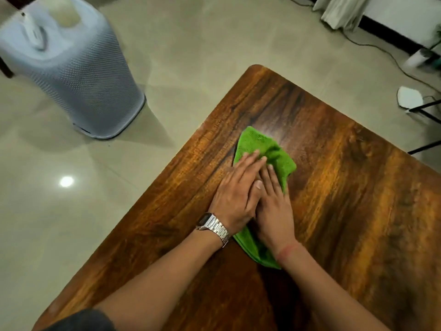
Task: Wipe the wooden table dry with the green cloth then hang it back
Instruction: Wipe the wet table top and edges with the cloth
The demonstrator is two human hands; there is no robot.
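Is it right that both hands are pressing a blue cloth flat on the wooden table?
Not quite: the cloth is green, not blue. The head view shows the left hand and right hand pressing it flat on the wooden table.

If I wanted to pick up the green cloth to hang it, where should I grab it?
Probably the far corner of the green cloth, coming from the table's far end. It lies flat on the wooden table and pokes out uncovered past the fingertips, while the left hand and right hand press flat on its middle.
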